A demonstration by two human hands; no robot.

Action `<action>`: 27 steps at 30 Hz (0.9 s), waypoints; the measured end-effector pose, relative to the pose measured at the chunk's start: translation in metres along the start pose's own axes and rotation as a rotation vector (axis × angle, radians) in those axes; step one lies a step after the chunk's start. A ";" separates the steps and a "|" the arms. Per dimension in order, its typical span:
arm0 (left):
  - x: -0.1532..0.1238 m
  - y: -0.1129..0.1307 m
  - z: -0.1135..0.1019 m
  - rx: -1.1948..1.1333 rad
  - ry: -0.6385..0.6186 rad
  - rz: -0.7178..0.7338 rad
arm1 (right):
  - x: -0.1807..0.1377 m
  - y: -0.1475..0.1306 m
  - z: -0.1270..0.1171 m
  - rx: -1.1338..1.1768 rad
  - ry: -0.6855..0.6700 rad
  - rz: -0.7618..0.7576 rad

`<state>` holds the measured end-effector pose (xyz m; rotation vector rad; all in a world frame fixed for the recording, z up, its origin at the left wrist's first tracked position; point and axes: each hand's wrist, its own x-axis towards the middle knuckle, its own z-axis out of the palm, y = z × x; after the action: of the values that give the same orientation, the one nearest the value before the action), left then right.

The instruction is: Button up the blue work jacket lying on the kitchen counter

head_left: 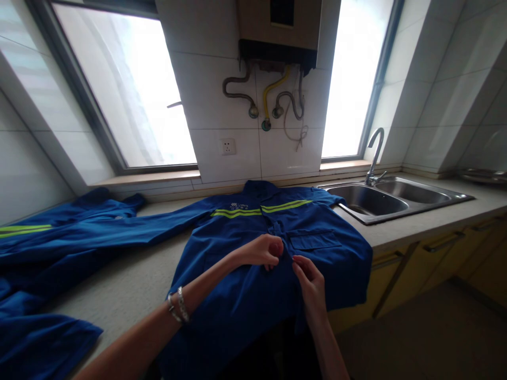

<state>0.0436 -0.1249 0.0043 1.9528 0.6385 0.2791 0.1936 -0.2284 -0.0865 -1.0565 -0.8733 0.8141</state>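
Note:
A blue work jacket (pixel 237 295) with yellow-green reflective stripes lies front up on the speckled countertop (pixel 130 285), its hem hanging over the front edge. My left hand (pixel 263 250) is closed in a pinch on the left side of the jacket's front opening. My right hand (pixel 309 279) pinches the right front edge just beside it, below a chest pocket (pixel 315 240). One long sleeve (pixel 119 235) stretches out to the left. A bracelet sits on my left wrist.
More blue garments (pixel 43 243) with reflective stripes are heaped at the left end of the counter. A steel double sink (pixel 390 198) with a tap (pixel 375 153) lies to the right. Pipes, a wall socket and windows stand behind. Yellow cabinet fronts are below right.

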 end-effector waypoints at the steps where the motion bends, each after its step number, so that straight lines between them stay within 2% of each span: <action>1: 0.000 -0.001 0.000 -0.011 -0.006 -0.004 | 0.001 0.002 0.000 0.026 0.002 0.018; 6: 0.001 -0.004 0.000 -0.011 -0.029 -0.038 | 0.002 0.006 0.000 0.199 0.025 0.179; 10: 0.002 -0.003 0.004 -0.018 -0.013 -0.056 | 0.002 0.003 -0.001 0.294 -0.010 0.280; 15: 0.004 0.001 0.012 -0.045 0.069 -0.164 | 0.002 0.001 -0.002 0.240 -0.041 0.213; 21: 0.005 -0.001 0.007 -0.162 0.041 -0.246 | -0.002 0.001 0.002 0.125 -0.027 0.115; 24: 0.003 0.000 0.007 -0.109 0.028 -0.254 | -0.003 0.000 0.002 0.141 0.002 0.116; 27: 0.001 0.000 0.011 -0.012 0.002 -0.213 | -0.001 0.001 0.000 0.185 0.088 0.130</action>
<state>0.0497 -0.1331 -0.0007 1.8552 0.8371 0.1522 0.1925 -0.2291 -0.0879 -0.9847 -0.6467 0.9315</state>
